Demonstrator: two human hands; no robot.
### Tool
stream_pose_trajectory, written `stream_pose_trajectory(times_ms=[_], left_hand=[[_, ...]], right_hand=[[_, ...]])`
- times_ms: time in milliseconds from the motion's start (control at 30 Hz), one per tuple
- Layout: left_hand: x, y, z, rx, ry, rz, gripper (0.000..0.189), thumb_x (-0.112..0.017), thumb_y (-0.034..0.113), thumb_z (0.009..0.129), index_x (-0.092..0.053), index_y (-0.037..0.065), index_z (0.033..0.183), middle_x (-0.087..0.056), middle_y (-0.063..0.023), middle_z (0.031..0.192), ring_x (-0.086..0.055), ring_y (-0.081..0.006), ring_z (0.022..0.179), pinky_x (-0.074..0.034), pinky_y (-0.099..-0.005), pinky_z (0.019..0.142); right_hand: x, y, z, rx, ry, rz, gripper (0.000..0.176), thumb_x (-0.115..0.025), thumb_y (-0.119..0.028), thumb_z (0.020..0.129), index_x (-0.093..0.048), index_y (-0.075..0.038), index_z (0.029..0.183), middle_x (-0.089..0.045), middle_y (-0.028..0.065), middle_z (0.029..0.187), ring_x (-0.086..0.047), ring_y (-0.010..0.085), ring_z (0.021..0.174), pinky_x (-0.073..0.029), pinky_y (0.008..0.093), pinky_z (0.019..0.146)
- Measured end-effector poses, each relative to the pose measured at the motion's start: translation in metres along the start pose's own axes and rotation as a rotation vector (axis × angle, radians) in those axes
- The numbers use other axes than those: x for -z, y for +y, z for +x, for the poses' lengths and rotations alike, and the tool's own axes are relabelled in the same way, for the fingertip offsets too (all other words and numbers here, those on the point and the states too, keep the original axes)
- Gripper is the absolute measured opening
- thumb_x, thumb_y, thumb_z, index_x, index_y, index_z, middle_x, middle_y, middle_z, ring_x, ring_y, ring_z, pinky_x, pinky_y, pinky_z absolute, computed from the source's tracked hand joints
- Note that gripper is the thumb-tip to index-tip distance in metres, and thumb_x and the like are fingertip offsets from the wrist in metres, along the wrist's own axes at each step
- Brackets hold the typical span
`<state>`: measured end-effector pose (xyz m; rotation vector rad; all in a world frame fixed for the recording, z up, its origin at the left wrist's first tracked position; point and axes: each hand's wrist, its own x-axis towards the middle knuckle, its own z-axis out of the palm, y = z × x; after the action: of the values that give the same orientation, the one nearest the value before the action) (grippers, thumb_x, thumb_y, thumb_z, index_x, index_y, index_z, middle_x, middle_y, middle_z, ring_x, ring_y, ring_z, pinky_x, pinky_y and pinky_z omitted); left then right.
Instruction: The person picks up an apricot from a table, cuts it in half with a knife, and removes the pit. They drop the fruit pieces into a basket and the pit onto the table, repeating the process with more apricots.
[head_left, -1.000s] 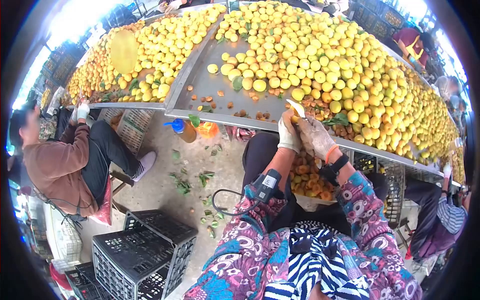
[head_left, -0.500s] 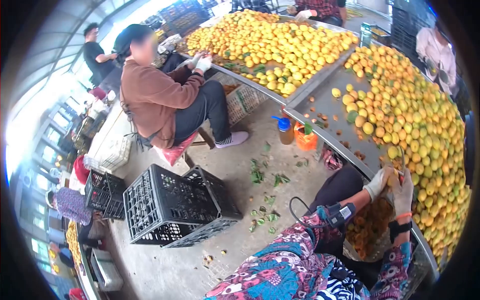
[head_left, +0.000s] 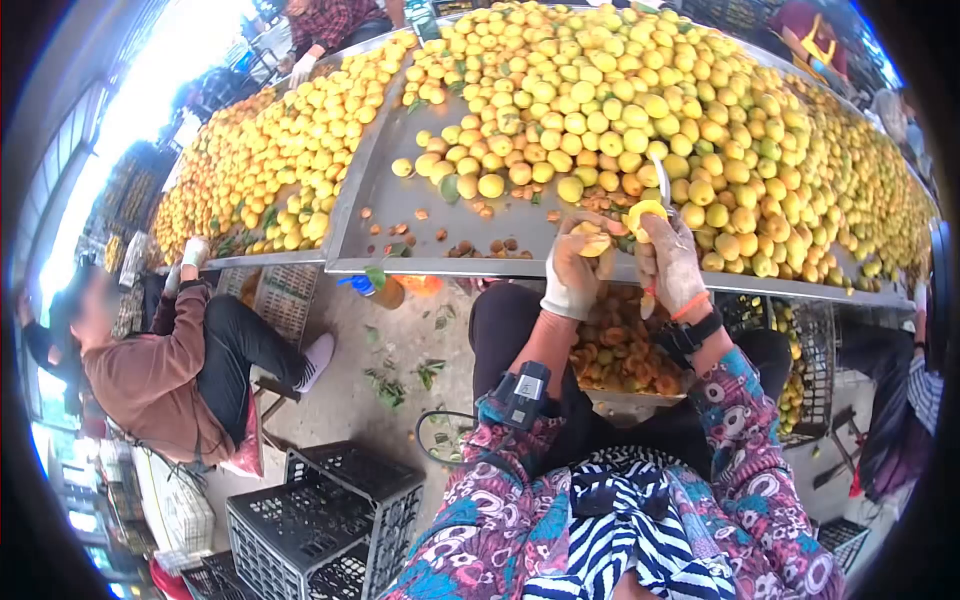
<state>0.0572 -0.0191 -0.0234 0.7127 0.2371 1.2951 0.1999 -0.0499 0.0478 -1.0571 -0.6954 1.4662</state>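
Both of my gloved hands are just over the near edge of a metal table (head_left: 377, 195) heaped with apricots (head_left: 600, 110). My left hand (head_left: 577, 268) is closed around a cut apricot piece (head_left: 592, 240). Beside it, my right hand (head_left: 674, 262) is closed on a small knife (head_left: 662, 180), its blade pointing up and away and its handle end showing below the palm. A yellow apricot half (head_left: 646, 216) sits at the right fingertips against the knife. Below my hands, between my knees, a container of halved apricots (head_left: 625, 350) is partly hidden by my wrists.
Apricot stones (head_left: 463, 249) and leaves lie on the table's left part. Under its edge stands a blue-capped bottle (head_left: 377, 289). Black crates (head_left: 310, 530) are on the floor at left. A person in a brown top (head_left: 150, 370) sits at left; others sit around the table.
The view has swung right, so my hands and the heap now sit nearer the middle. My hands have moved slightly apart, each with a piece of apricot.
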Motion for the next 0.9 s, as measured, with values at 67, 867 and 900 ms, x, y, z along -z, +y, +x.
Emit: stream_pose_trajectory(times_ms=[67, 867, 900], left_hand=[[-0.011, 0.004, 0.002, -0.016, 0.096, -0.023, 0.044, -0.054, 0.036, 0.085, -0.051, 0.005, 0.116, -0.063, -0.011, 0.094, -0.056, -0.0131, 0.064, -0.042, -0.0213, 0.053], [-0.018, -0.01, 0.011, -0.249, 0.288, 0.725, 0.031, -0.041, 0.038, 0.094, -0.053, 0.01, 0.093, -0.056, -0.0023, 0.072, -0.048, -0.0094, 0.048, -0.035, -0.0215, 0.04], [-0.019, -0.001, 0.01, 0.013, 0.3, 0.388, 0.028, -0.042, 0.035, 0.094, -0.053, 0.009, 0.096, -0.056, -0.0025, 0.074, -0.049, -0.0091, 0.051, -0.036, -0.0215, 0.042]], right_hand=[[0.015, -0.011, -0.017, 0.043, -0.037, -0.037, 0.021, -0.062, -0.025, 0.089, -0.049, -0.011, 0.097, -0.041, -0.0053, 0.057, -0.035, 0.006, 0.037, -0.029, 0.0208, 0.033], [-0.065, -0.01, 0.052, 0.551, -0.211, 0.524, 0.016, -0.051, -0.014, 0.094, -0.055, -0.002, 0.103, -0.061, 0.0043, 0.084, -0.06, 0.0121, 0.068, -0.049, 0.021, 0.056], [-0.065, -0.009, 0.054, 0.525, -0.249, 0.584, 0.016, -0.051, -0.014, 0.094, -0.055, -0.001, 0.103, -0.061, 0.0048, 0.085, -0.06, 0.0127, 0.071, -0.05, 0.0215, 0.058]])
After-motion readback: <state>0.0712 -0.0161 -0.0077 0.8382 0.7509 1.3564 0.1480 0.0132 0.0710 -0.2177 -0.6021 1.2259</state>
